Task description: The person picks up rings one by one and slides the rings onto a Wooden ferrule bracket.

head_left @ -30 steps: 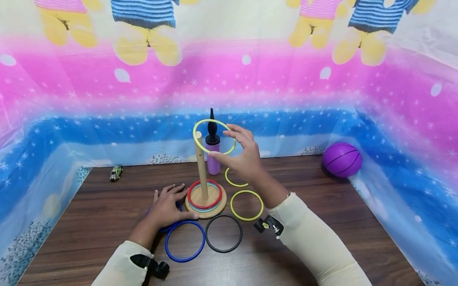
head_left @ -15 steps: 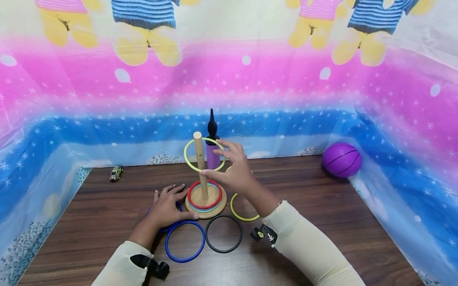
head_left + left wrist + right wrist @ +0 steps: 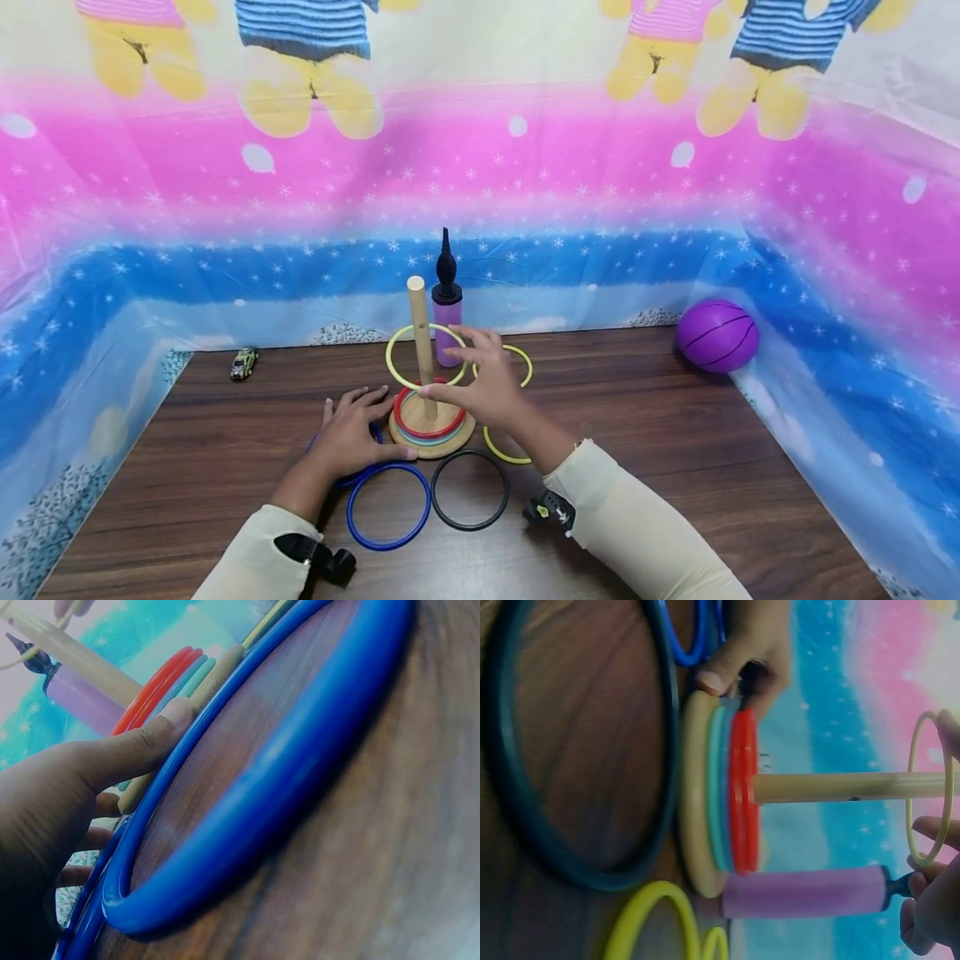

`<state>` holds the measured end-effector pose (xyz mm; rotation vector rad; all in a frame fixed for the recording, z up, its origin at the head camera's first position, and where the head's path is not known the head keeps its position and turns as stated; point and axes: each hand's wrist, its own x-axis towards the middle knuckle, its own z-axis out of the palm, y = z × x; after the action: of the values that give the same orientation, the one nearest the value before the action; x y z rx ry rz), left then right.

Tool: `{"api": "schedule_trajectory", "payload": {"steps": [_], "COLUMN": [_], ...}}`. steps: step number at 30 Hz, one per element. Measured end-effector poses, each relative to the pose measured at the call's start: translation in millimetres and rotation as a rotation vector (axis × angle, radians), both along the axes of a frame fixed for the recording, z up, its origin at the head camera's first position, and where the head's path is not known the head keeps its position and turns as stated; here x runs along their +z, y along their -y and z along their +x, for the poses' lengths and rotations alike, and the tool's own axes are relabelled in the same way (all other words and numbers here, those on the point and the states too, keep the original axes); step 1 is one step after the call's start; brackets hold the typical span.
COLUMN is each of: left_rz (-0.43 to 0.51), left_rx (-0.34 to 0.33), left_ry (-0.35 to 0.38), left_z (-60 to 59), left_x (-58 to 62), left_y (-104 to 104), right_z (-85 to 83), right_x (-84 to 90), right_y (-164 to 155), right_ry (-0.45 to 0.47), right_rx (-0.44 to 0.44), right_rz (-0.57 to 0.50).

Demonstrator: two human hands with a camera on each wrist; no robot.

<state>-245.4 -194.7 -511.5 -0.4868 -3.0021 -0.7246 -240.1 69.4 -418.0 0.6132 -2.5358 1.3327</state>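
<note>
My right hand [image 3: 491, 379] pinches a thin yellow ring [image 3: 388, 354] between thumb and fingers. The ring circles the upright wooden peg [image 3: 417, 308] partway down, above the rings at the bottom. Red rings [image 3: 744, 795] lie stacked over light blue and teal ones on the round wooden base [image 3: 431, 454]. At the base's left edge rests my left hand [image 3: 348, 437], fingers spread, its thumb [image 3: 176, 716] touching the rim. Partly under this hand is a blue ring [image 3: 377, 433]; another blue ring [image 3: 350, 508] lies in front of it.
A black ring [image 3: 507, 492] and two yellow rings, one nearer [image 3: 498, 454] and one farther [image 3: 528, 367], lie right of the base. Behind the peg stands a purple hand pump [image 3: 448, 317]. A purple ball [image 3: 717, 336] and toy car [image 3: 243, 364] sit at the back.
My right hand has brought the yellow ring left from above the peg's top, over the peg and down along it. The left hand has stayed at the base.
</note>
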Motion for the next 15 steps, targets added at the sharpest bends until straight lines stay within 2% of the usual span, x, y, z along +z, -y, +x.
{"api": "schedule_trajectory", "payload": {"steps": [7,15], "left_rz": [0.001,0.003], "left_rx": [0.003,0.005], "left_ry": [0.011,0.006], "left_z": [-0.2,-1.3], "left_x": [-0.2,-0.9], "left_y": [0.0,0.2], "right_z": [-0.6,-0.7], "right_x": [-18.7,-29.3], "right_y": [0.0,0.0], "right_ry": [0.086,0.136], "right_rx": [0.001,0.012], "right_rz": [-0.003,0.037]}}
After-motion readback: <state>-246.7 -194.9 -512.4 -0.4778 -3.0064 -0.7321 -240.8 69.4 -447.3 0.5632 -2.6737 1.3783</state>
